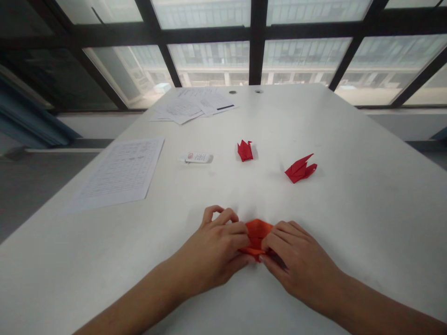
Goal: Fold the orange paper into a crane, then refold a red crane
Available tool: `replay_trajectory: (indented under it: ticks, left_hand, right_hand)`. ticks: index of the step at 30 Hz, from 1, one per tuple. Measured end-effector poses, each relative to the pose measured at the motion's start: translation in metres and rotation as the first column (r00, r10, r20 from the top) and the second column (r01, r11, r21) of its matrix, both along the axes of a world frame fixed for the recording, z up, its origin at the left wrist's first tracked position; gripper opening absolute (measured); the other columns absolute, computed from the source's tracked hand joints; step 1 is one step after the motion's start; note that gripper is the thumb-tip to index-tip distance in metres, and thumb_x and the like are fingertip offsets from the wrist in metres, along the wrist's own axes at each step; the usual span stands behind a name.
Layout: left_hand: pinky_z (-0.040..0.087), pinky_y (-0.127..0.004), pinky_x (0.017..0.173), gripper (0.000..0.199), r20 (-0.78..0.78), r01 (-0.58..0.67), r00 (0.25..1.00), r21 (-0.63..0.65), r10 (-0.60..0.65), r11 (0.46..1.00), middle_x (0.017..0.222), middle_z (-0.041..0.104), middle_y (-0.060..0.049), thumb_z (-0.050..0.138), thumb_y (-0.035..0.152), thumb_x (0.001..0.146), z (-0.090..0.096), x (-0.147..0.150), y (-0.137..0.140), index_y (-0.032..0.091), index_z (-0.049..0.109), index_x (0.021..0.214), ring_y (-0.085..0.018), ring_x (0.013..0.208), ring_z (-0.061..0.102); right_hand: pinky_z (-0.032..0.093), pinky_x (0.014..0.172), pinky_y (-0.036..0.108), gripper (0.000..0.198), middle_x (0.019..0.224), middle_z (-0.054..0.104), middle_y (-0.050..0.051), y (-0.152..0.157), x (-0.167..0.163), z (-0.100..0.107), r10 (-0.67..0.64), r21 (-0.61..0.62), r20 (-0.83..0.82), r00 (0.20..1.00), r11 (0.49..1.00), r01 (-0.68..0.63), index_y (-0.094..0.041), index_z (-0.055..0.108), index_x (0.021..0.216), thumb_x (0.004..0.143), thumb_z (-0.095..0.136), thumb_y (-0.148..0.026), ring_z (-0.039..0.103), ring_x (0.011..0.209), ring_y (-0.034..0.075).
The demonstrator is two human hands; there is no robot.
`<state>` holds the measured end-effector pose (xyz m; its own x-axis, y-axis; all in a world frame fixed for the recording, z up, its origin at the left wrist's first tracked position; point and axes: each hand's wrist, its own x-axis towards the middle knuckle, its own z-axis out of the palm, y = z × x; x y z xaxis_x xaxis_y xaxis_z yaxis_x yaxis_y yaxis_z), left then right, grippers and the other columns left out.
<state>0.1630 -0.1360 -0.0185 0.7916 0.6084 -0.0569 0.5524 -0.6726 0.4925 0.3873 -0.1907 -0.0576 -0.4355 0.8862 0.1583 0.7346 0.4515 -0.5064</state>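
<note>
Orange origami paper [258, 228], head view: one piece, partly folded, on the near middle of the worktop [352, 200], between two hands.
Left hand [221, 246]: index finger and thumb closed on the paper's left side; some of the outer fingers [213, 209] arch up and away from it.
Right hand [296, 256]: fingers bent and gripping the paper's right side, thumb at its near edge, just beside the left thumb.
Red origami cranes [245, 151]: two, both beyond the hands and apart from each other; one near the middle, the other [299, 169] to its right and slightly nearer.
White printed tube or packet [197, 158]: one, lying left of the cranes; its contents cannot be told.
Printed sheet [122, 172]: one, lying flat at the left side.
Overlapping papers [185, 107]: several at the far left, exact number unclear; one bears a black bar.
Round holes [233, 92]: two, near the far edge.
Dark window frame [256, 51]: beyond the worktop.
Blue curtain [28, 114]: one at the left.
</note>
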Motion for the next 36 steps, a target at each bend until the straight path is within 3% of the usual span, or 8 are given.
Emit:
replay_trajectory:
  ticks: [3,6,10,15,19,23,27,36]
  left_hand:
    - [0.025,-0.045,0.102,0.019,0.000,-0.031,1.000,-0.079,0.031,0.996,0.091,0.071,0.003,0.067,0.038,0.097,-0.001,0.001,0.001,0.024,0.068,0.083,-0.021,0.102,0.056]
    - [0.025,-0.044,0.105,0.021,0.016,-0.055,0.998,-0.192,0.060,0.980,0.093,0.071,0.004,0.065,0.038,0.098,0.002,0.001,0.000,0.025,0.068,0.082,-0.020,0.105,0.059]
    - [0.021,-0.047,0.111,0.024,0.023,-0.081,0.996,-0.238,0.089,0.968,0.101,0.072,0.004,0.065,0.043,0.097,0.002,0.001,-0.003,0.025,0.069,0.081,-0.022,0.112,0.059]
    - [0.014,-0.056,0.113,0.018,-0.026,-0.157,0.988,-0.178,0.155,0.971,0.095,0.073,0.005,0.069,0.032,0.093,-0.003,0.004,-0.006,0.024,0.066,0.077,-0.025,0.115,0.058]
    - [0.015,-0.057,0.112,0.008,-0.025,-0.183,0.983,-0.135,0.181,0.974,0.097,0.072,0.003,0.068,0.021,0.089,-0.006,0.004,-0.006,0.025,0.064,0.083,-0.025,0.113,0.058]
    - [0.021,-0.054,0.109,0.031,0.009,-0.179,0.984,-0.095,0.181,0.979,0.104,0.072,0.002,0.063,0.007,0.082,-0.010,0.003,-0.006,0.029,0.062,0.103,-0.024,0.112,0.057]
    - [0.025,-0.051,0.107,0.030,-0.026,-0.118,0.993,-0.019,0.117,0.993,0.111,0.070,0.001,0.059,0.006,0.086,-0.011,0.002,-0.005,0.030,0.066,0.103,-0.024,0.111,0.055]
    - [0.035,-0.042,0.099,0.036,-0.075,-0.025,0.997,0.001,0.025,1.000,0.129,0.062,0.000,0.057,0.004,0.090,-0.002,-0.011,0.012,0.034,0.071,0.105,-0.024,0.114,0.055]
  right_hand:
    - [0.048,0.086,0.042,0.009,0.093,0.071,0.003,0.001,-0.001,0.001,-0.035,-0.094,-0.038,0.999,0.995,0.031,-0.022,0.066,0.096,0.092,0.065,-0.014,0.061,0.091,0.024]
    - [0.051,0.093,0.045,0.028,0.107,0.075,0.004,0.004,-0.001,0.007,-0.045,-0.184,-0.077,0.996,0.982,0.030,-0.025,0.065,0.117,0.092,0.064,-0.014,0.063,0.102,0.025]
    - [0.049,0.106,0.049,0.037,0.118,0.075,0.003,0.007,0.002,0.012,-0.033,-0.224,-0.098,0.995,0.975,0.010,-0.027,0.066,0.125,0.090,0.064,-0.015,0.063,0.118,0.027]
    - [0.042,0.117,0.052,0.035,0.127,0.074,0.002,0.008,0.007,0.009,0.011,-0.137,-0.094,0.995,0.990,-0.024,-0.028,0.066,0.126,0.093,0.062,-0.018,0.067,0.119,0.025]
    - [0.049,0.105,0.051,0.030,0.113,0.076,0.006,0.010,0.006,0.003,-0.010,-0.041,-0.042,0.999,0.999,0.008,-0.024,0.067,0.119,0.092,0.063,-0.013,0.068,0.105,0.026]
    - [0.051,0.091,0.046,0.020,0.099,0.071,0.005,0.013,0.004,0.000,-0.019,-0.039,0.010,1.000,0.999,0.019,-0.022,0.069,0.106,0.089,0.068,-0.011,0.063,0.096,0.026]
    - [0.047,0.093,0.045,0.015,0.105,0.069,0.004,0.016,0.006,-0.002,-0.005,-0.051,-0.004,1.000,0.999,0.005,-0.025,0.070,0.102,0.091,0.068,-0.014,0.060,0.098,0.024]
    - [0.043,0.104,0.052,0.052,0.139,0.062,0.009,0.024,0.016,-0.008,-0.053,-0.033,0.019,0.998,0.998,0.053,-0.026,0.059,0.139,0.089,0.074,-0.026,0.052,0.125,0.031]
